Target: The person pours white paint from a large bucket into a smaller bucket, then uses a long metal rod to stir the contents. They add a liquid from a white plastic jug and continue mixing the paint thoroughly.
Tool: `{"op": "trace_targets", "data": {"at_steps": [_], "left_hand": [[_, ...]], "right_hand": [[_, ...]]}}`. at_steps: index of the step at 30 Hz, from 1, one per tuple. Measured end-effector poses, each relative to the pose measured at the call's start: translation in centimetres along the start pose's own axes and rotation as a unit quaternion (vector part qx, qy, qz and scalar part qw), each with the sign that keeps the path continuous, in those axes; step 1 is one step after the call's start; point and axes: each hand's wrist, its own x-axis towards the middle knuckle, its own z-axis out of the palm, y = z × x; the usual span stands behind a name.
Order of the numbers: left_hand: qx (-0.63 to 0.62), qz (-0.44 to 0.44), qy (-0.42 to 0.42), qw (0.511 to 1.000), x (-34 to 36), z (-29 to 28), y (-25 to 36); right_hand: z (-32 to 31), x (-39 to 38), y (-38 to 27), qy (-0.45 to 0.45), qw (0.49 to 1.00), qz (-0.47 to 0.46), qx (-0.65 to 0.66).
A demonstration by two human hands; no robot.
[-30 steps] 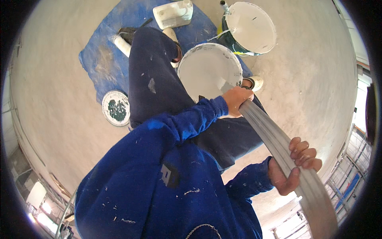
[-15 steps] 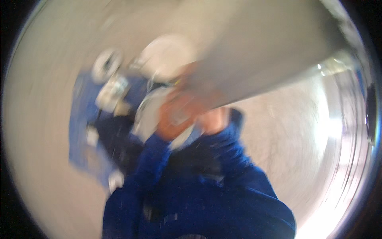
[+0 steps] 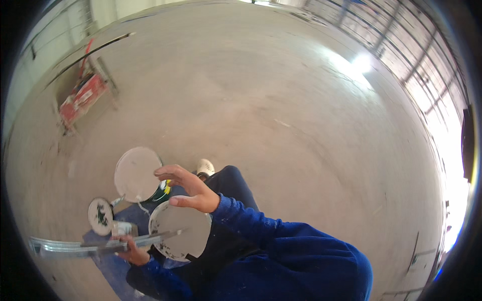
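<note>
My left hand [image 3: 134,252] is closed round a long, silvery metal strip [image 3: 65,247], held nearly level and seen almost edge-on. The strip's narrow right end passes over a round white bucket [image 3: 198,231] with pale contents and dark smears on its rim. Above that bucket, my right hand [image 3: 193,191] is raised with its fingers apart and nothing in it. Farther off stands a second round, whitish bucket [image 3: 136,173]. Between the two shows a small green and yellow thing [image 3: 164,189], partly hidden by my right hand.
A blue sheet [image 3: 108,276] lies under the buckets. On its far left are a round white piece with a dark patch [image 3: 102,215] and a small white box [image 3: 124,229]. My shoe [image 3: 205,167] is beyond the buckets. A red, paint-marked stand [image 3: 83,99] is at far left.
My hands were close together at a broad grey surface in a blurred view. Now they are apart, the left one on the strip, the right one free; the view has swung up and outward.
</note>
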Motion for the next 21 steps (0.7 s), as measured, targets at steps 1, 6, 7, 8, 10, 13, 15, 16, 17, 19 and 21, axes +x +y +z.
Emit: {"op": "trace_targets", "data": {"at_steps": [1, 6, 7, 8, 10, 13, 15, 16, 17, 19, 21], "left_hand": [[0.025, -0.036, 0.010, 0.999, 0.0, 0.5, 0.1], [0.088, -0.005, 0.004, 0.996, 0.9, 2.3, 0.5], [0.098, 0.004, 0.033, 0.995, 0.8, 2.0, 0.8], [0.111, 0.010, -0.004, 0.994, 0.5, 1.7, 1.2], [0.101, 0.012, -0.001, 0.995, 0.1, 1.1, 1.9], [0.061, 0.012, 0.003, 0.998, -0.3, 1.0, 2.5], [0.078, 0.035, 0.018, 0.996, -0.6, 1.2, 2.8], [0.075, 0.057, 0.012, 0.995, -0.8, 1.3, 2.9], [0.097, 0.027, 0.035, 0.994, -0.9, 1.4, 3.1], [0.061, 0.013, 0.045, 0.997, -1.4, 1.5, 3.4], [0.045, 0.000, 0.062, 0.997, -1.9, 1.8, 3.9]], "right_hand": [[-1.3, 0.8, -1.3, 0.007, 1.000, -0.010, -0.013], [-5.2, 2.4, -8.0, -0.001, 0.992, -0.076, -0.103], [-5.8, 2.1, -9.0, 0.047, 0.990, -0.095, -0.093], [-6.5, 1.7, -9.9, 0.099, 0.985, -0.113, -0.080], [-8.0, 1.6, -11.8, 0.132, 0.975, -0.134, -0.116], [-9.6, 2.5, -15.1, 0.148, 0.915, -0.171, -0.334], [-9.7, 3.6, -18.4, 0.206, 0.874, -0.249, -0.364], [-9.6, 4.4, -20.1, 0.245, 0.868, -0.338, -0.270], [-9.5, 5.0, -21.9, 0.232, 0.851, -0.416, -0.221], [-9.7, 5.3, -25.9, 0.149, 0.803, -0.530, -0.228], [-10.3, 5.8, -28.7, 0.112, 0.759, -0.598, -0.230]]}}
